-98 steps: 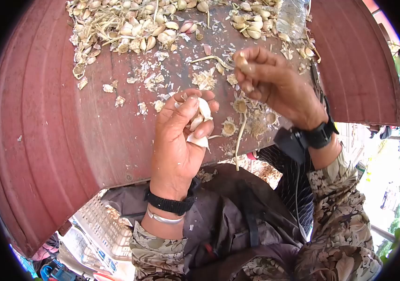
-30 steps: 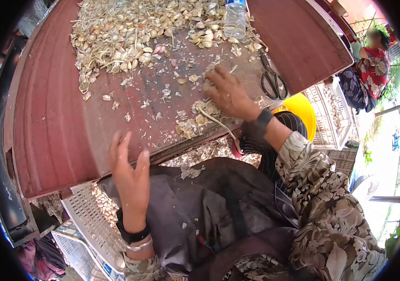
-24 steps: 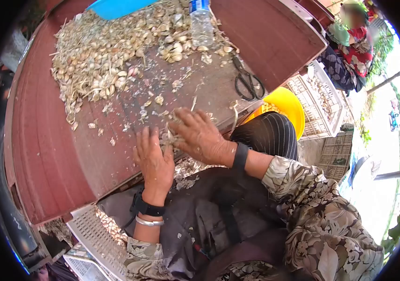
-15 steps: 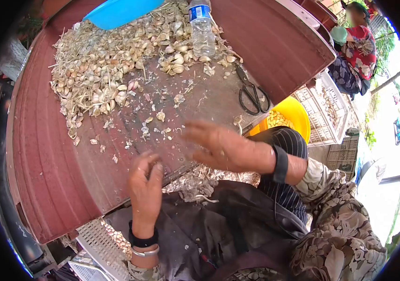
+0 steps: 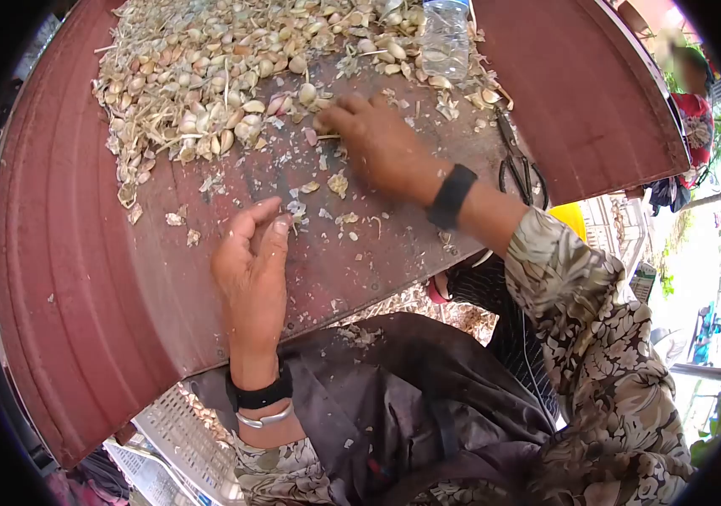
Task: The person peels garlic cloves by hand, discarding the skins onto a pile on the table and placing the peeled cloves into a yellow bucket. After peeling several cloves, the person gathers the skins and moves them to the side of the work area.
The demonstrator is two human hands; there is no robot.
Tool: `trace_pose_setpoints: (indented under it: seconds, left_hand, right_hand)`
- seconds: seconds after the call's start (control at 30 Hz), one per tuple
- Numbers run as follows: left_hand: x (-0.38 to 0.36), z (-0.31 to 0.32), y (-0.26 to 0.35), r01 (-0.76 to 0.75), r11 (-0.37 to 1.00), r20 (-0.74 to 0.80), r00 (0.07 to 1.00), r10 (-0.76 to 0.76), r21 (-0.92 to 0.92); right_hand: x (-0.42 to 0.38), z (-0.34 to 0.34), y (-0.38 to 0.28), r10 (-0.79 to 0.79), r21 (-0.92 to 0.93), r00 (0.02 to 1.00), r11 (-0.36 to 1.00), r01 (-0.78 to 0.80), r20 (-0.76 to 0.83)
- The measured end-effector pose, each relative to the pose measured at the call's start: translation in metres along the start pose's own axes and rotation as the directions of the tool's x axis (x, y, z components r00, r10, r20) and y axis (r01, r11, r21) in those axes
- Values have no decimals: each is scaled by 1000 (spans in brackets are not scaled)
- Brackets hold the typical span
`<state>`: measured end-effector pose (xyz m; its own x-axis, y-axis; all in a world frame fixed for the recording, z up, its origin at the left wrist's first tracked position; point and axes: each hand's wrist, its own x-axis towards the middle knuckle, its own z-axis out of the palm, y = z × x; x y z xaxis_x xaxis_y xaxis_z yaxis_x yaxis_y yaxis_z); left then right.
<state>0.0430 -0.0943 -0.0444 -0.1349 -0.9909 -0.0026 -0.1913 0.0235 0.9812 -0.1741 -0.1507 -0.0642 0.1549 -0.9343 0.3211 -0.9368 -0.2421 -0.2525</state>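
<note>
My right hand (image 5: 373,143) reaches to the near edge of a heap of garlic (image 5: 200,84). Its fingers are bent down among loose cloves, and what lies under the fingertips is hidden. My left hand (image 5: 251,270) hovers over the near part of the reddish-brown table (image 5: 65,278). Thumb and index finger stand apart there, with no clove visible between them. Scraps of garlic skin (image 5: 297,207) and a papery piece (image 5: 338,184) lie between the two hands.
A clear plastic bottle (image 5: 445,42) stands by the garlic. Black-handled scissors (image 5: 521,173) lie right of my right hand. Past the table edge are a yellow container (image 5: 571,219) and a pale crate (image 5: 622,223). Another person (image 5: 694,126) is at the far right.
My right hand has moved forward from above the table's near side to the garlic heap. The left hand has shifted slightly forward. The view has tilted, and the blue basin has left it.
</note>
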Motion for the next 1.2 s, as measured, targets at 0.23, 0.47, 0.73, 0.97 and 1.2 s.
trace_pose_setpoints:
  seconds: [0.23,0.47,0.73,0.97,1.2]
  left_hand:
    - [-5,9,-9,-122,970,30,993,118,208]
    - [-3,41,-14,-305,842,109,952,288,444]
    - [2,45,-7,-80,913,145,978,149,-399]
    - [3,48,-6,-79,886,250,945,213,-457]
    - [-12,47,8,11,861,274,950,149,-508]
  right_hand:
    - [-46,-12,-47,-109,397,992,914,79,55]
    - [-60,-25,-53,46,673,998,737,-64,45]
    - [-62,-49,-32,84,467,990,884,-21,-115]
    - [-71,-50,-43,271,863,854,130,-489,443]
    - [-87,-50,-47,343,917,924,291,-274,167]
